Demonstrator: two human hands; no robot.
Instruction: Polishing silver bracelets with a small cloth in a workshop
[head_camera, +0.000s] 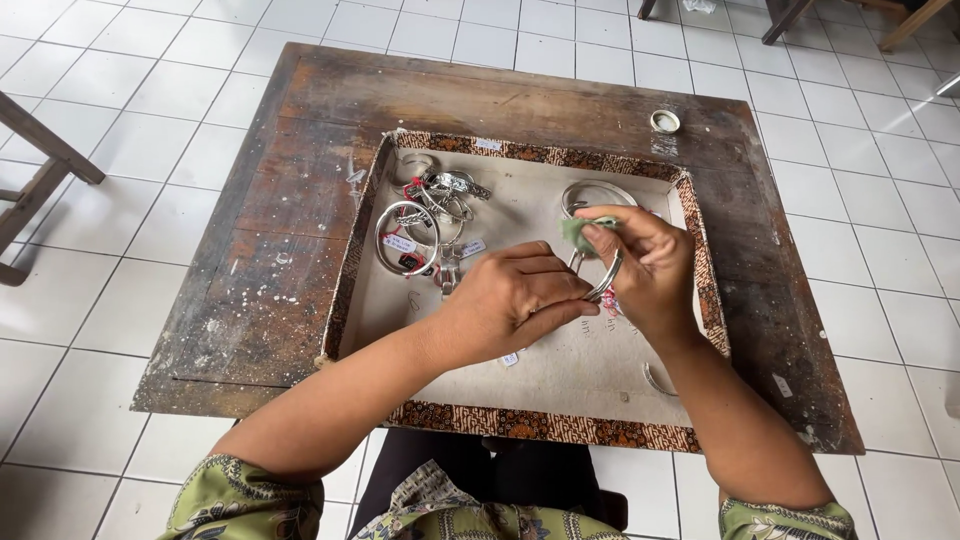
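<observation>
My left hand (520, 298) grips a silver bangle (607, 281) over the middle of a shallow tray (540, 425) with a brown patterned rim. My right hand (648, 262) pinches a small green cloth (578, 232) against the top of that bangle. Both hands meet above the tray's pale inside. A heap of silver bangles and chains with small tags (428, 222) lies in the tray's far left corner. Another silver bangle (597, 194) rests behind my right hand, and one more (657, 381) lies near the tray's right front.
The tray sits on a worn dark wooden table (250, 290) over a white tiled floor. A small round lid (665, 121) lies on the table's far right. Wooden furniture legs (40, 170) stand at the left, and more at the top right.
</observation>
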